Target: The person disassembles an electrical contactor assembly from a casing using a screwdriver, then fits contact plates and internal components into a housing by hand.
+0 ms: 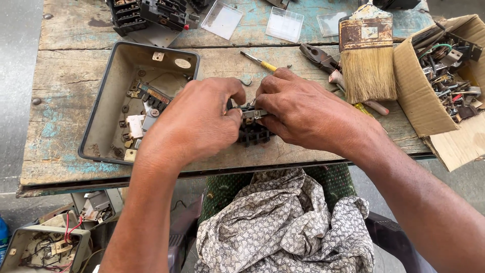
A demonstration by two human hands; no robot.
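Both my hands close around a small black electrical switch block [251,132] with ribbed sides and metal contacts, resting on a worn wooden workbench [65,86]. My left hand [194,119] grips its left side, thumb and fingers pinched on it. From the right, my right hand [298,108] holds the block, fingers curled over the top metal part. Most of the block is hidden under my fingers.
A grey metal box [108,76] with loose small parts lies left. A yellow-handled screwdriver [260,61], pliers [321,58] and a wide paintbrush [367,55] lie behind my hands. A cardboard box [434,116] of parts sits right. Clear plastic covers [284,24] and black switch units [151,15] are far back.
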